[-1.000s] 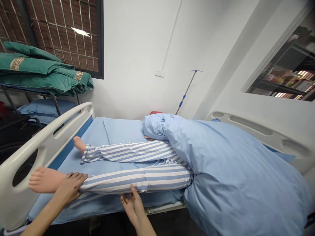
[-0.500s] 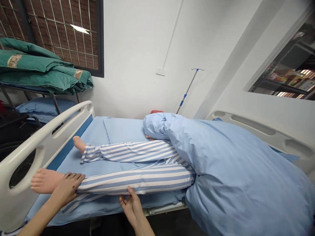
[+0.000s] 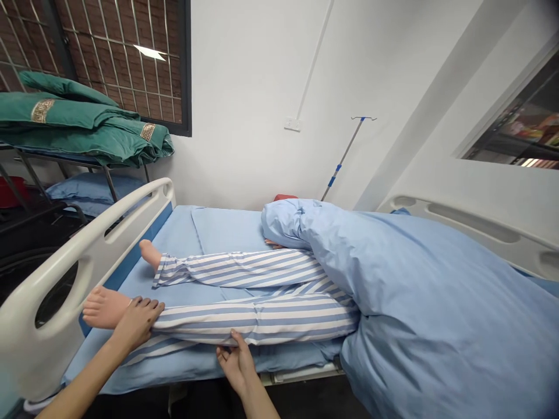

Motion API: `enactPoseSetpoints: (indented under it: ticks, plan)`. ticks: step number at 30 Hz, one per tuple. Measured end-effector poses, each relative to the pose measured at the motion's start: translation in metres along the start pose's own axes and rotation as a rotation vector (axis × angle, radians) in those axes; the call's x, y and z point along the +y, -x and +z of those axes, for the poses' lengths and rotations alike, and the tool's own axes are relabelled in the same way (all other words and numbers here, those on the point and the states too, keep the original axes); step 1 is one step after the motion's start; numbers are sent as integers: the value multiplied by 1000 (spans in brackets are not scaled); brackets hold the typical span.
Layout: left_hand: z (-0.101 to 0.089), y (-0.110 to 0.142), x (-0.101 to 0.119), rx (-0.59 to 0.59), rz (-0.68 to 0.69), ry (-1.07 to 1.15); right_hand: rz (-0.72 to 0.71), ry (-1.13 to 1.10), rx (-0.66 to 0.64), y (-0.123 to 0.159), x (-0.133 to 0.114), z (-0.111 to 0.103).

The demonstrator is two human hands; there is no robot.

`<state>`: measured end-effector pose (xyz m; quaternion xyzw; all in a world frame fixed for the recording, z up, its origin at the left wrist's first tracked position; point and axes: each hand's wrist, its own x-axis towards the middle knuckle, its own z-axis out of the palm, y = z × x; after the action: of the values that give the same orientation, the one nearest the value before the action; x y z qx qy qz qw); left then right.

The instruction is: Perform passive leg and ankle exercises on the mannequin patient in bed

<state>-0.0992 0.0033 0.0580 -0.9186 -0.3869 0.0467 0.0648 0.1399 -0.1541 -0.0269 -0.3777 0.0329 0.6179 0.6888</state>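
A manikin in blue-and-white striped pyjama trousers (image 3: 257, 317) lies on a hospital bed (image 3: 218, 230), its upper body under a light blue quilt (image 3: 393, 279). My left hand (image 3: 135, 323) wraps round the ankle of the near leg, just behind the bare foot (image 3: 102, 307). My right hand (image 3: 236, 364) reaches under the same leg near the knee, thumb up against the striped cloth. The far leg (image 3: 227, 270) rests flat on the sheet with its foot (image 3: 149, 254) toward the footboard.
A white footboard (image 3: 65, 273) closes the bed's left end and a white headboard (image 3: 471, 224) the right. An IV pole (image 3: 345, 154) stands behind the bed. Folded green blankets (image 3: 82, 125) lie on a rack at the left, over a blue pillow (image 3: 82, 189).
The view has shifted slightly, so everything sits a little further right. Both hands keep their hold on the near leg; it looks raised slightly off the sheet.
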Motion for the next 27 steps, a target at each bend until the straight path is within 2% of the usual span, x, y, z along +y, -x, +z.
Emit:
enactPoseSetpoints:
  ticks: [3, 5, 12, 15, 20, 27]
  plan:
    - [9, 0, 5, -11, -12, 16, 80, -115, 25, -3, 1, -4]
    - [12, 0, 6, -3, -18, 33, 83, -108, 24, -3, 0, -6]
    - [-1, -12, -1, -22, -4, 13, 53, -4, 8, 0, -11, 0]
    - [4, -16, -4, -2, 5, 1, 40, 83, 2, 2, -12, 0]
    - [30, -12, -1, 9, -34, 25, 83, 320, -4, 17, -6, -14]
    - [42, -13, 30, 12, -145, 87, 201, 558, -50, 51, 13, -31]
